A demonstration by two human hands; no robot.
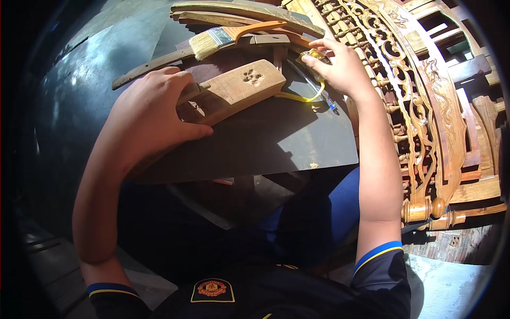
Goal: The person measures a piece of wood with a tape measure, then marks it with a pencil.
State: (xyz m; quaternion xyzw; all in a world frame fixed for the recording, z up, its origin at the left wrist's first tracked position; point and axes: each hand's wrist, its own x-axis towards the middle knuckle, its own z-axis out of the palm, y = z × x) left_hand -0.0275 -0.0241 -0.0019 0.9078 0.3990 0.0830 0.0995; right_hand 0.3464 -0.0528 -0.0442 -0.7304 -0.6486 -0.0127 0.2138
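My left hand [151, 109] grips the rear of a wooden hand plane [249, 85], thumb along the near side and fingers over the far side. The plane rests on the dark board, and its front end shows several small dark holes. Past that end, my right hand [342, 66] pinches a small shiny yellow tape measure [314, 55], partly hidden by the fingers. A yellow strip [302, 98] curves from near it toward the plane. Below my right hand lies a pen with a blue tip [331, 104].
A paintbrush [215, 41] with an orange handle lies across wooden strips [154, 69] behind the plane. Curved wood pieces [244, 10] are stacked at the back. Carved wooden furniture parts [443, 117] fill the right side. The dark board's near edge [255, 173] is above my knees.
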